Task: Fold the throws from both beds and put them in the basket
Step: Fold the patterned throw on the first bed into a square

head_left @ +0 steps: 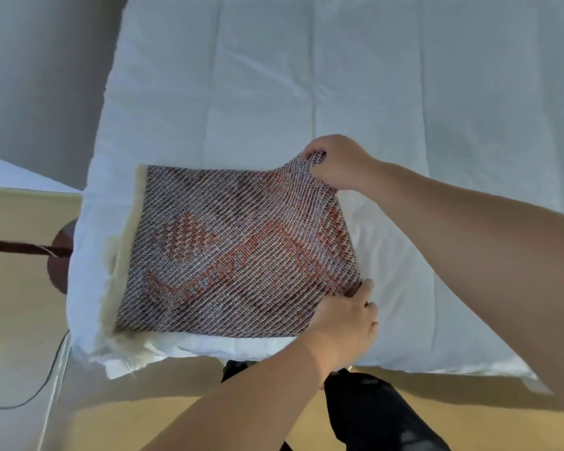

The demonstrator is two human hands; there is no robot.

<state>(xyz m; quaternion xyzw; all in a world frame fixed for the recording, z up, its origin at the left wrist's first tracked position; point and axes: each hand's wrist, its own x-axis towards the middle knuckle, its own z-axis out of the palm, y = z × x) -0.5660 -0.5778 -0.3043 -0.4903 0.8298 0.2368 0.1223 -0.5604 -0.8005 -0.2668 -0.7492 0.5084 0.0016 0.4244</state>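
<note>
The white bed (339, 76) fills your view from 9 round to 3 o'clock, w/ the folded throw (228, 252), a grey-and-red weave w/ a cream edge along its 9 o'clock side, lying on the bed's near corner at approx. centre frame. Your right hand (339, 164) pinches the throw's corner at 1 o'clock, raising it a bit off the duvet, and your left hand (342, 323) grips the corner at 4 o'clock, thumb on the cloth. Dark trouser leg (372, 415) at 6 o'clock over tan floor (13, 304); thin cable (46, 379) at 8 o'clock.
</note>
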